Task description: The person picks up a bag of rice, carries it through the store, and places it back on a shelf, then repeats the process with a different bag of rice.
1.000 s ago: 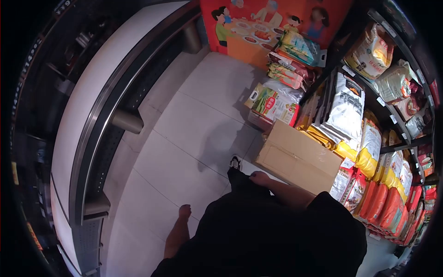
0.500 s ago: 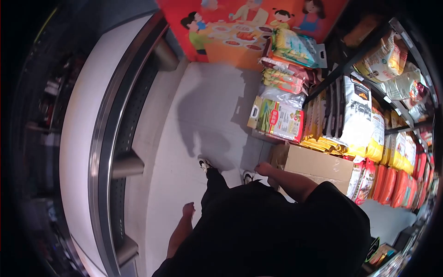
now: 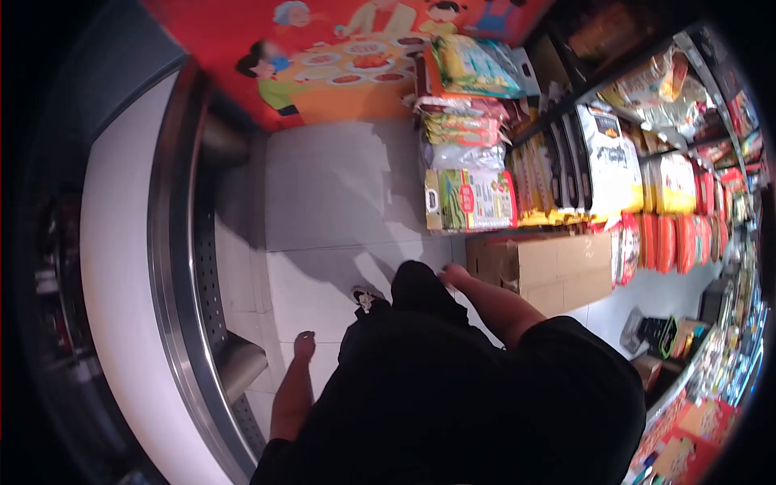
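Observation:
My left hand [image 3: 304,345] hangs low over the pale floor, beside my dark clothing, with its fingers curled and nothing visible in them. On the other side, my right hand [image 3: 454,276] is held forward near a brown cardboard box [image 3: 564,271], apart from it. Its fingers look bent, and I make out no object in them. One shoe [image 3: 365,297] shows on the floor [image 3: 323,194] between my hands.
A metal-edged counter [image 3: 174,234] runs along the left. Stacked packages, including a green and red box [image 3: 477,200], stand ahead on the right, beside shelves of bags [image 3: 606,162]. A red illustrated panel [image 3: 323,101] closes the far end.
The view has moved forward and turned. The stacked packages and box now sit further left. My left hand appears further left, and one knee is now raised in front.

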Demonstrator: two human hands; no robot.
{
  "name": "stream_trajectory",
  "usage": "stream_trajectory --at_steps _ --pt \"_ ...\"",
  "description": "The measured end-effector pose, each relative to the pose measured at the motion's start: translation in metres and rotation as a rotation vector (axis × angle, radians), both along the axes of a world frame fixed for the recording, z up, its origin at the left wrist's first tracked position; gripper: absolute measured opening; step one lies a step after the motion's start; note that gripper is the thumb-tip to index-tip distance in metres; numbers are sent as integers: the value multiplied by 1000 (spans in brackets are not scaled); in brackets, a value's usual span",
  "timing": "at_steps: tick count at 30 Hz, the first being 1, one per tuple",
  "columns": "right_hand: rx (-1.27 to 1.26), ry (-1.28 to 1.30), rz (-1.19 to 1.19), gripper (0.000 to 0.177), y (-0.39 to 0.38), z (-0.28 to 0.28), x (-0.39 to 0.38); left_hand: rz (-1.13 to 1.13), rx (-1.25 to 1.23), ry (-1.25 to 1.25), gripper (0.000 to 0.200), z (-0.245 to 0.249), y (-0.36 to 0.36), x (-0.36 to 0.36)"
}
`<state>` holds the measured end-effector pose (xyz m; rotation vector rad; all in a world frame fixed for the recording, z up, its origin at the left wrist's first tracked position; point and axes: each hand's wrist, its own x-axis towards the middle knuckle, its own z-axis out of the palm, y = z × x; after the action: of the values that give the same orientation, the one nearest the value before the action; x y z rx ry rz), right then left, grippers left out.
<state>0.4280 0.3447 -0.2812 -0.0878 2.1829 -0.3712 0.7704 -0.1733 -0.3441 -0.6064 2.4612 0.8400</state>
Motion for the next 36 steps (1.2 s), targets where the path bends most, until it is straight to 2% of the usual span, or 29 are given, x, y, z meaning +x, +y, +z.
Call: stream_trajectory --at_steps 1,3,4,5,6,7,8,9,10,11,13,16,19,20,22,25,27,29,30,32,34,36 --pt "-32 -42 -101 58 -24 10 -3 481 241 -80 35 1 -15 -7" --pt "-47 -100 -104 60 -63 25 -16 206 38 -343 41 2 -62 -26" --pt "-62 -128 -106 61 -77 24 -26 215 62 -355 45 6 -76 -37" --pt "-78 -139 -96 63 -85 16 -36 329 69 -388 44 9 -83 -51" --pt "-93 -152 -85 64 -88 3 -46 161 1 -376 40 29 -85 -69" --pt "-108 -168 -72 65 -91 -13 -55 -50 23 -308 35 19 -96 -74" --pt "-100 -192 -159 66 -92 -32 -70 -249 -22 -287 32 57 -83 -105" --pt "-94 -213 -244 67 -94 -53 -92 -304 -30 -340 29 72 -77 -136" --pt "-91 -237 -329 68 -99 -73 -113 -360 -154 -318 29 78 -71 -162" --pt "-92 -172 -420 68 -100 -90 -134 166 -72 -437 30 118 -43 -220" --pt "-76 -59 -583 70 -99 -131 -175 298 -67 -279 33 131 -40 -269" --pt "-93 48 -821 73 -94 -176 -228 218 69 -116 36 171 -28 -360" --pt "-38 128 -916 76 -89 -197 -270 112 17 -206 38 175 -53 -420" --pt "-38 117 -916 77 -88 -210 -278 156 108 -282 39 184 -46 -450" --pt "-28 98 -915 79 -84 -232 -287 125 94 -358 40 182 -46 -484" --pt "-87 -78 -1045 80 -77 -264 -301 49 75 -427 42 159 -55 -521" --pt "-73 -63 -1001 68 -56 -228 -308 12 58 -463 41 156 -53 -537" --pt "-115 -79 -1034 61 -48 -217 -301 13 27 -513 41 171 -16 -567" --pt "-15 57 -1083 53 -51 -218 -295 10 17 -530 41 177 -3 -581" --pt "15 52 -1099 48 -45 -206 -280 -16 65 -485 41 171 -4 -587" --pt "52 72 -1104 42 -47 -171 -262 -74 103 -453 40 170 -5 -591" --pt "38 26 -1093 41 -42 -113 -257 -169 137 -431 39 170 0 -599"
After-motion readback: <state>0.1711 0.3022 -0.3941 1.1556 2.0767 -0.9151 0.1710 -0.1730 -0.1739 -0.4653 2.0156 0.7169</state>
